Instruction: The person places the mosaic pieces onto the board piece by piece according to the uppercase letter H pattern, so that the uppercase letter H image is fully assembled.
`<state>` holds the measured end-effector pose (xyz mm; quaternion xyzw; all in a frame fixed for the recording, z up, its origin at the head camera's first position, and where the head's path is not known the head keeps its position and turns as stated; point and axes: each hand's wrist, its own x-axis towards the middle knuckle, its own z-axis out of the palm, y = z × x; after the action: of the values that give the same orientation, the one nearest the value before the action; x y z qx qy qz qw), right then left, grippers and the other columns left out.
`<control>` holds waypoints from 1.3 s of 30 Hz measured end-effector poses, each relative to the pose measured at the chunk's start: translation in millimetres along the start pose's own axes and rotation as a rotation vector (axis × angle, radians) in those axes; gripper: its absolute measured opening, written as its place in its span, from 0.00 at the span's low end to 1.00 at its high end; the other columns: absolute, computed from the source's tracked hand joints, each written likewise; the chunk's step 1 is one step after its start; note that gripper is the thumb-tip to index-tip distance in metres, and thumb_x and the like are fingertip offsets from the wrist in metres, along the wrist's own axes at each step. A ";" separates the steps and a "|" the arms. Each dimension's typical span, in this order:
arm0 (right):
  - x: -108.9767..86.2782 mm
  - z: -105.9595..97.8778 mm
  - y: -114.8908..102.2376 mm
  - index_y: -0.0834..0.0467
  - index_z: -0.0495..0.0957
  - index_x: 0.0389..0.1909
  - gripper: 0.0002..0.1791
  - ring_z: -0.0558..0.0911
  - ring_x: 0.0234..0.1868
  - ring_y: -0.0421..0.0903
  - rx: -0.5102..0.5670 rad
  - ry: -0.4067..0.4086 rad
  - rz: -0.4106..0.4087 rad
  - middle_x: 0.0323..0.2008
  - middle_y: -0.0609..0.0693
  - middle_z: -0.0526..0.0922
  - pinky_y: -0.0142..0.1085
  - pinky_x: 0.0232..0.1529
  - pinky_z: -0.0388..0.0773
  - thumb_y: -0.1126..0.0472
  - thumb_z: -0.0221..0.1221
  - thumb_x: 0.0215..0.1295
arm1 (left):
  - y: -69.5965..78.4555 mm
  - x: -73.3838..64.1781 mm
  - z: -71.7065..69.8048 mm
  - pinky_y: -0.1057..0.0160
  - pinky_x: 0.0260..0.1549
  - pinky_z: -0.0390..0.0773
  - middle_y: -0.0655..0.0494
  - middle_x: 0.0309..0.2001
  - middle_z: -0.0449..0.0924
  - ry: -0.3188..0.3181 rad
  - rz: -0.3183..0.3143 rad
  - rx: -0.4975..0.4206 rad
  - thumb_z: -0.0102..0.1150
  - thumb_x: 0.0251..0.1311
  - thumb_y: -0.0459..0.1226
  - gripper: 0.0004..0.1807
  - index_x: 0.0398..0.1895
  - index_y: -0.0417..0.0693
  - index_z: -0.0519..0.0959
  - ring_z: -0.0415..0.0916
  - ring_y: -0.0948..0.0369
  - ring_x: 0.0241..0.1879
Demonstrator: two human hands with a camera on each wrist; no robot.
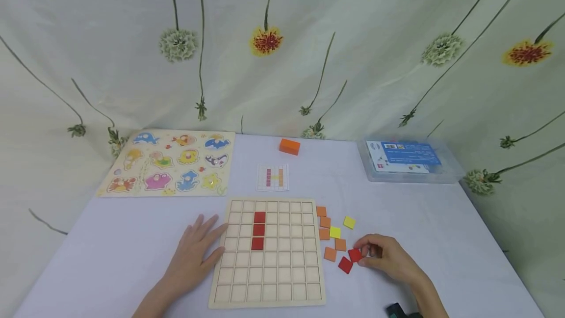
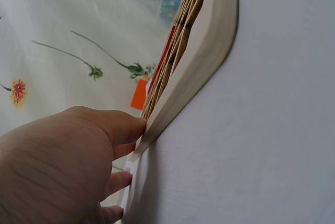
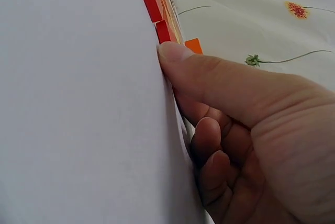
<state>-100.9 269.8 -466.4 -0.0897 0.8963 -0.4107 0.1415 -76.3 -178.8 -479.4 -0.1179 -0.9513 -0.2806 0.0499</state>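
Note:
A wooden grid board (image 1: 269,260) lies on the table with three red square tiles (image 1: 258,230) set one below another in one column. My left hand (image 1: 194,247) lies at the board's left edge, fingers spread and fairly straight; in the left wrist view the thumb touches the board's side (image 2: 180,90). To the right of the board, my right hand (image 1: 390,256) pinches a red tile (image 1: 354,255) between thumb and fingers, at table level. Another red tile (image 1: 346,265) lies against it. In the right wrist view the thumb partly hides the pinched tile (image 3: 163,32).
Several orange tiles (image 1: 330,254) and two yellow tiles (image 1: 349,222) lie right of the board. Behind it are a small pattern card (image 1: 272,177) and an orange block (image 1: 289,146). An animal puzzle board (image 1: 172,161) is back left, a clear plastic box (image 1: 408,161) back right.

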 end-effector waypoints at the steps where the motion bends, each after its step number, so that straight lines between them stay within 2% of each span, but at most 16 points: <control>1: 0.1 0.0 0.6 0.55 0.83 0.42 0.16 0.72 0.29 0.39 0.001 -0.001 -0.002 0.27 0.47 0.75 0.26 0.28 0.71 0.59 0.72 0.52 | 0.4 0.1 -0.3 0.33 0.70 0.48 0.43 0.71 0.64 0.001 0.001 0.001 0.63 0.60 0.40 0.27 0.65 0.52 0.74 0.47 0.36 0.74; 5: 0.4 -0.2 2.0 0.55 0.83 0.41 0.15 0.73 0.28 0.39 -0.005 0.014 -0.006 0.26 0.46 0.75 0.26 0.27 0.71 0.58 0.72 0.52 | 1.5 0.3 -1.6 0.32 0.68 0.50 0.42 0.71 0.65 0.022 0.021 0.003 0.63 0.60 0.39 0.27 0.64 0.51 0.74 0.49 0.35 0.73; 10: -1.2 -3.2 -3.6 0.53 0.83 0.39 0.13 0.74 0.27 0.39 -0.044 0.099 0.016 0.25 0.44 0.77 0.26 0.28 0.73 0.61 0.72 0.52 | 0.0 0.1 0.5 0.32 0.69 0.49 0.42 0.71 0.64 0.011 0.012 -0.006 0.63 0.60 0.39 0.27 0.65 0.51 0.74 0.48 0.35 0.74; 15: -4.5 -11.9 -17.3 0.56 0.82 0.37 0.13 0.73 0.28 0.37 -0.089 0.183 -0.043 0.24 0.43 0.76 0.26 0.30 0.75 0.65 0.73 0.49 | -0.2 0.9 1.7 0.32 0.69 0.49 0.42 0.71 0.64 0.015 0.019 -0.009 0.63 0.60 0.40 0.27 0.65 0.51 0.74 0.48 0.35 0.74; 17: -4.3 -15.3 -22.2 0.56 0.82 0.36 0.13 0.73 0.27 0.37 -0.111 0.196 -0.067 0.23 0.43 0.75 0.26 0.29 0.74 0.65 0.73 0.49 | 1.1 1.7 0.7 0.32 0.68 0.49 0.42 0.71 0.65 0.024 0.029 -0.008 0.63 0.60 0.39 0.27 0.65 0.51 0.74 0.49 0.35 0.73; 25: 6.4 -12.3 -44.1 0.57 0.82 0.35 0.13 0.73 0.27 0.40 -0.164 0.217 -0.059 0.22 0.43 0.75 0.26 0.28 0.75 0.64 0.73 0.49 | -0.6 -0.5 -0.7 0.32 0.68 0.49 0.41 0.70 0.65 0.035 0.034 -0.008 0.62 0.61 0.40 0.26 0.64 0.51 0.74 0.49 0.34 0.73; 30: 15.7 -3.4 -65.1 0.57 0.82 0.35 0.12 0.73 0.27 0.40 -0.154 0.190 -0.094 0.22 0.42 0.75 0.26 0.28 0.74 0.64 0.73 0.48 | -0.6 -0.9 -0.5 0.33 0.69 0.49 0.42 0.70 0.65 0.037 0.027 -0.009 0.62 0.61 0.40 0.26 0.64 0.51 0.74 0.49 0.35 0.73; 39: 34.2 29.4 -108.9 0.59 0.81 0.35 0.12 0.72 0.25 0.37 -0.098 0.045 -0.221 0.23 0.42 0.76 0.26 0.25 0.72 0.64 0.72 0.50 | 0.1 0.0 -0.1 0.32 0.68 0.50 0.42 0.70 0.65 0.039 0.025 0.000 0.63 0.60 0.39 0.26 0.63 0.50 0.75 0.50 0.35 0.73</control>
<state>-118.7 169.1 -408.0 -0.1853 0.9029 -0.3813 0.0706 -76.3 -178.8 -479.2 -0.1242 -0.9485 -0.2823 0.0720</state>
